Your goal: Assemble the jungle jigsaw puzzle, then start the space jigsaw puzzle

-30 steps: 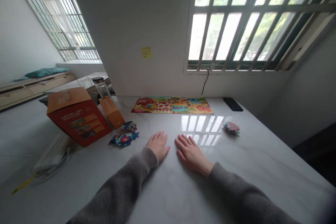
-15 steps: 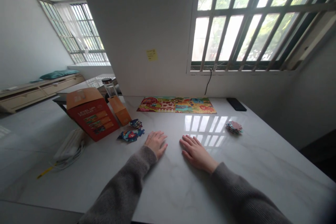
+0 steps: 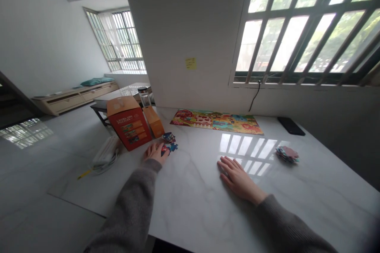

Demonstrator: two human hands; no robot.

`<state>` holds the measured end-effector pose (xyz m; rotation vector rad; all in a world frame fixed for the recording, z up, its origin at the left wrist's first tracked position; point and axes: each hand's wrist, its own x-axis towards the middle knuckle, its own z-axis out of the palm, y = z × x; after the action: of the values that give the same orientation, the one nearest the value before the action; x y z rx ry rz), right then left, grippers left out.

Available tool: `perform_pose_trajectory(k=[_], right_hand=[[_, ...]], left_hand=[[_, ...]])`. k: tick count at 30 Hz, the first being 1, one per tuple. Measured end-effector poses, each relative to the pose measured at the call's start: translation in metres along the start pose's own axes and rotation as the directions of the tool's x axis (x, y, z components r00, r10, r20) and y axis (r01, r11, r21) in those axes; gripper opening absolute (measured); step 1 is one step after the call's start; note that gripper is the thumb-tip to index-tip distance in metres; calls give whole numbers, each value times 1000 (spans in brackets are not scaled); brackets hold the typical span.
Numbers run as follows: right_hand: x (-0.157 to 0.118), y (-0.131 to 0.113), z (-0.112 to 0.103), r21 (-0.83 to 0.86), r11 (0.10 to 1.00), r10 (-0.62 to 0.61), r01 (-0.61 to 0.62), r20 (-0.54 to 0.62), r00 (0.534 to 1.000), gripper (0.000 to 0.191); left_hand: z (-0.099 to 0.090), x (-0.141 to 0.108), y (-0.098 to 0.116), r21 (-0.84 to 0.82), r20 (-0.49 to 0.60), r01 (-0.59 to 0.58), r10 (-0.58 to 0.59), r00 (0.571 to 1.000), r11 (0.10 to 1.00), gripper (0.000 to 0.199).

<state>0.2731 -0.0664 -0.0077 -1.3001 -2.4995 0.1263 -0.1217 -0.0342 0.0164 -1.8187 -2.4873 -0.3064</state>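
The right hand [image 3: 239,178] lies flat, holding nothing, perhaps for support. At ten o'clock from it, the left hand [image 3: 154,153] half curls over dark-blue knobbed cardboard puzzle pieces [image 3: 173,147], probably to reach their edges; whether it grips, I cannot tell.

Takes daylight from the large window [image 3: 299,43], blown nearly white; glares in pale stripes on the counter [image 3: 192,189]; falls dim across the wall [image 3: 184,19]; stretches and softens toward the edges.
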Motion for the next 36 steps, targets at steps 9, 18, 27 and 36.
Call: perform_pose_trajectory(k=[9,18,27,36], right_hand=[[1,2,1,1,1000,-2,2,15,1000,48],[5,-4,-4,26,999,20,-20,14,1000,49],[17,-24,-5,126,991,39,-34,-37,999,46],[12,-20,-4,146,989,21,-18,-18,1000,48]], left_hand=[[-2,-10,17,6,83,-168,166,983,986,51],[2,-57,82,-186,91,-531,552,829,827,51],[22,-81,155,-442,-31,-705,776,630,554,73],[-4,-2,86,-204,-313,-430,357,880,880,49]])
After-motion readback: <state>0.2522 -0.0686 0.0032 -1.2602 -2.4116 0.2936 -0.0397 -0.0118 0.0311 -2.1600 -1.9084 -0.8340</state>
